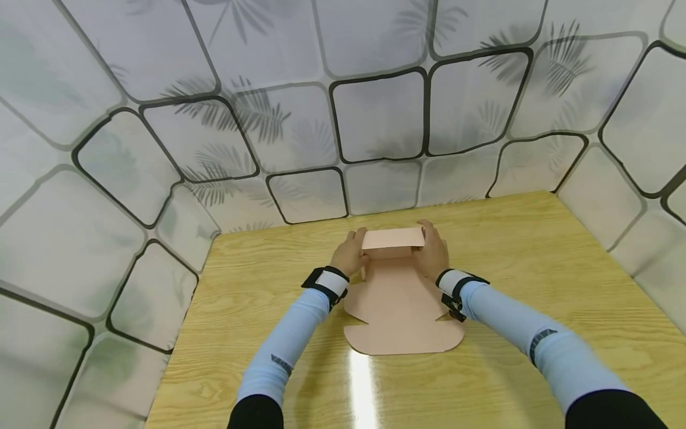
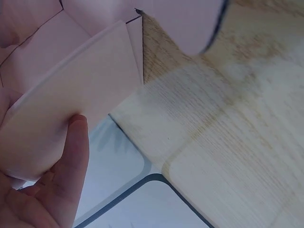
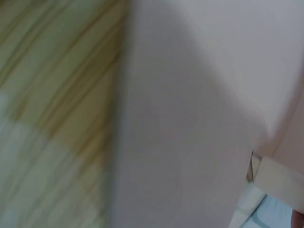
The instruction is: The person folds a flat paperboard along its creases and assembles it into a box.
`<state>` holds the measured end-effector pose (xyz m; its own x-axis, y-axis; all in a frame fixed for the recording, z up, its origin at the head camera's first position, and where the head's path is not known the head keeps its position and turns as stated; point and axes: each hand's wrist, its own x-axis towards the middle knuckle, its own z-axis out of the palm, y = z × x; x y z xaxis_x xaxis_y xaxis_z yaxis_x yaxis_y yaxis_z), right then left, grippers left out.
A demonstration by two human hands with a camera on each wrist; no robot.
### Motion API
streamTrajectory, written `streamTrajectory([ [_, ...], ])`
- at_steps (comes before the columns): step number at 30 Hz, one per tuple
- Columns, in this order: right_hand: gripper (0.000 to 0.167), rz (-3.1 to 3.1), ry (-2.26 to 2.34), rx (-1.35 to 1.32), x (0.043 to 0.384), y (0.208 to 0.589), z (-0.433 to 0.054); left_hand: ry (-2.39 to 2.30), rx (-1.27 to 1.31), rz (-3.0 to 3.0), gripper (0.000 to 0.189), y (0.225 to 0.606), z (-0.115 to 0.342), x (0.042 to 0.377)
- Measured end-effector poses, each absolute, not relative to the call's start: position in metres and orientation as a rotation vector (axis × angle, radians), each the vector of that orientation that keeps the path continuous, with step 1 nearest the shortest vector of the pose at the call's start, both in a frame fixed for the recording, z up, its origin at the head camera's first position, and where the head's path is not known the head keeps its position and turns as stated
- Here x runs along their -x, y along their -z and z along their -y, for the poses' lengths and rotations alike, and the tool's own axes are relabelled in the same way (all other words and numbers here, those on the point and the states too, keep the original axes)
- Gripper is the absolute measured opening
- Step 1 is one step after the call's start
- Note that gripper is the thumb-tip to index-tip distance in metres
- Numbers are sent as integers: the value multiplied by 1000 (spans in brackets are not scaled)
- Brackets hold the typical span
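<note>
A pink, partly folded cardboard box blank (image 1: 399, 292) lies on the table with its far end raised into a wall. The top panel (image 1: 393, 238) of that wall stands between both hands. My left hand (image 1: 349, 255) grips the left far corner, and in the left wrist view a finger (image 2: 78, 142) presses against a folded cardboard panel (image 2: 90, 80). At the right far corner, my right hand (image 1: 433, 253) holds the cardboard. Only a fingertip (image 3: 298, 219) of it shows in the right wrist view, beside a large, blurred side flap (image 3: 185, 123).
The wood-grain table (image 1: 536, 286) extends around the cardboard on every side. A patterned cloth wall (image 1: 380, 119) stands behind the table's far edge and along its left and right sides. The blank's near flap (image 1: 404, 339) lies flat toward the body.
</note>
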<state>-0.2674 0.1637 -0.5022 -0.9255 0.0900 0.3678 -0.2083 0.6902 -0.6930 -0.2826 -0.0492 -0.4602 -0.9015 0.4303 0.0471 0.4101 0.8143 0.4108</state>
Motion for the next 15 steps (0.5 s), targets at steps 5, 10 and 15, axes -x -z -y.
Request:
streamTrajectory([
  [5, 58, 2623, -1027, -322, 264, 499, -175, -661, -699, -2927, 63, 466, 53, 282],
  [10, 59, 2714, -840, -532, 263, 494, -188, -646, -732, -2913, 64, 469, 54, 280],
  [15, 62, 2708, -638, -611, 263, 493, -194, -631, -783, -2915, 64, 469, 56, 278],
])
